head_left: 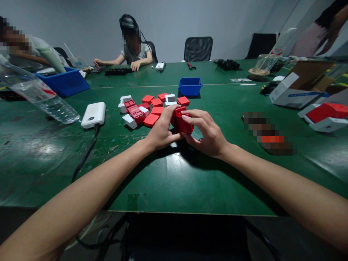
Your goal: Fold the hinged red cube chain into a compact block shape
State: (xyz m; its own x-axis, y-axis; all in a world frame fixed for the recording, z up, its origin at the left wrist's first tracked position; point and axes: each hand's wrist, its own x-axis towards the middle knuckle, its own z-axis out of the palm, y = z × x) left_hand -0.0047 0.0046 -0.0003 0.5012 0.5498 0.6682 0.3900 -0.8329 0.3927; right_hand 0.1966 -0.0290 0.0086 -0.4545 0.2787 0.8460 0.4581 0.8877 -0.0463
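Note:
Between my two hands, just above the green table, is a red plastic housing part (182, 121) with a small round hole near its top. My left hand (163, 128) grips it from the left, thumb below and fingers behind it. From the right, my right hand (207, 132) pinches the same part with bent fingers and thumb. Beyond my left hand lies a loose cluster of red plastic pieces (151, 119) and white plastic pieces (129, 121). A longer dark red piece (134, 111) with slots rests among them.
A small blue bin (190, 87) stands behind the cluster. At left are a white power bank (94, 114) with a black cable and a tilted water bottle (40, 94). Cardboard boxes (296, 85) and a red-and-white part (326, 116) sit right. A person (136, 50) works across the table (174, 181).

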